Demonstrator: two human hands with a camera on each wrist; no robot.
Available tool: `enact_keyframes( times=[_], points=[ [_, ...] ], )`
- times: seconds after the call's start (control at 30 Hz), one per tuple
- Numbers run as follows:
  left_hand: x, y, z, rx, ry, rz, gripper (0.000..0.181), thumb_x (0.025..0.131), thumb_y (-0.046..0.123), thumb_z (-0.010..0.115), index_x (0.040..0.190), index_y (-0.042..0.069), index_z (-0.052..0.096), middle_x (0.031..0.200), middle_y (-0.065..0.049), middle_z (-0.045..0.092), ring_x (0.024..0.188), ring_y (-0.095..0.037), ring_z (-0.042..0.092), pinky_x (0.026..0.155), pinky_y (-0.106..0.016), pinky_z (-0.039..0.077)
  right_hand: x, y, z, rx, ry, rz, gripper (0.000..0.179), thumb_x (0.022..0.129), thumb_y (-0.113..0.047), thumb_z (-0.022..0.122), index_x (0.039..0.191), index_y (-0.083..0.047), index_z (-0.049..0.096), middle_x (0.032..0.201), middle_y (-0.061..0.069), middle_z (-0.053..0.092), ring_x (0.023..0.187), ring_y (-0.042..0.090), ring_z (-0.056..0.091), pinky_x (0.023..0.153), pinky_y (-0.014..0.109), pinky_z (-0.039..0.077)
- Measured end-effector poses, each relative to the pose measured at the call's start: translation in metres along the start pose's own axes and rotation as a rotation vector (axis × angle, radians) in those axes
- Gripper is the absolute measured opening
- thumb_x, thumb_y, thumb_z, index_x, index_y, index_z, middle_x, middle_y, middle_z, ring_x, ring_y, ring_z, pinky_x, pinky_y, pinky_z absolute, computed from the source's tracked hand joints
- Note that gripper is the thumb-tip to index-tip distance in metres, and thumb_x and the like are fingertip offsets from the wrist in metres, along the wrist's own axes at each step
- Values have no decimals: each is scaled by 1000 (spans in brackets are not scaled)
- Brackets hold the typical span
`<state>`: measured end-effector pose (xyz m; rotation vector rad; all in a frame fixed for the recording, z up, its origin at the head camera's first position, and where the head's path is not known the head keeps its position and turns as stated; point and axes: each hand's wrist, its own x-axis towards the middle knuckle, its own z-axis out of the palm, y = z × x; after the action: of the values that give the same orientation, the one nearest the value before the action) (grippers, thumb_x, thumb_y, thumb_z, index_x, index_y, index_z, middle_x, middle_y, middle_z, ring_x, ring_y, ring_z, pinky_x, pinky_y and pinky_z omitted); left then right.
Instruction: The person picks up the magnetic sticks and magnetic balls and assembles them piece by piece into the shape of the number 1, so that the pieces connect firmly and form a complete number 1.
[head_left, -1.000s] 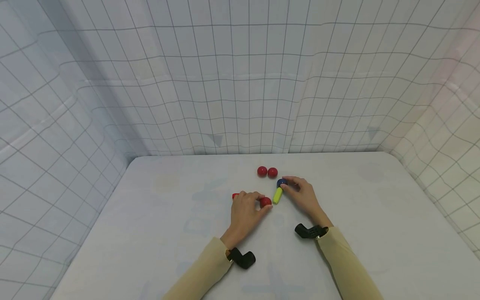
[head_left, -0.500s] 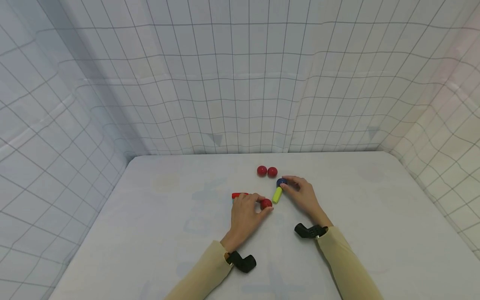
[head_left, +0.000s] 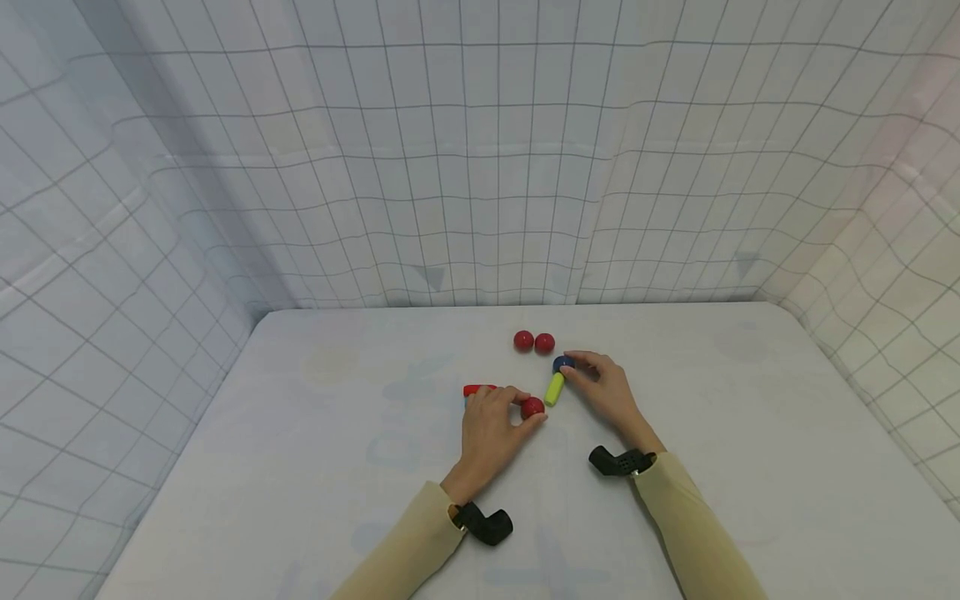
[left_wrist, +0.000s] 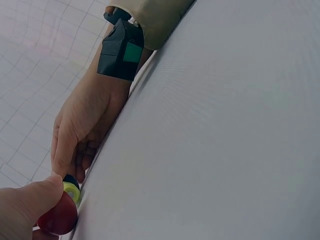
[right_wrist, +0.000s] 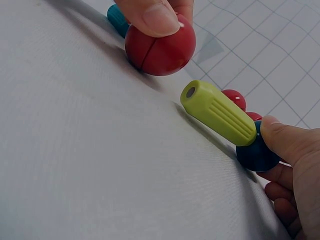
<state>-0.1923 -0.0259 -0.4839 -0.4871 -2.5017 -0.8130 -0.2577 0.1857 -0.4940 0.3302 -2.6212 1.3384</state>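
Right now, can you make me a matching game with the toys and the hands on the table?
Things:
1. blue ball
2. yellow-green stick
3. red ball
4. two red balls

Places:
A. held by the left hand
B. lying untouched at the far side
C. pinched by the right hand
D. lying between the hands, joined to the blue ball

Pairs: 1-C, 2-D, 3-A, 4-B

No legible text or labels

The left hand [head_left: 491, 421] has slid its red ball [head_left: 532, 407] slightly down-frame and right, uncovering more of the red stick [head_left: 478, 390] left of centre, and now pauses there.
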Motion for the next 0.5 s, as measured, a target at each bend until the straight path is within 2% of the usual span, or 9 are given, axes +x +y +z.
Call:
enact_keyframes(
  times=[0.5],
  points=[
    [-1,1,3,19,-8,4,37,77,45,77,96,15,66,88,4,66,78,-14,45,69,-29,37,0,-2,-1,-5,-9,9,41,91,-36,64,123,-10,63,119,10,61,108,26,52,92,46,39]
  ],
)
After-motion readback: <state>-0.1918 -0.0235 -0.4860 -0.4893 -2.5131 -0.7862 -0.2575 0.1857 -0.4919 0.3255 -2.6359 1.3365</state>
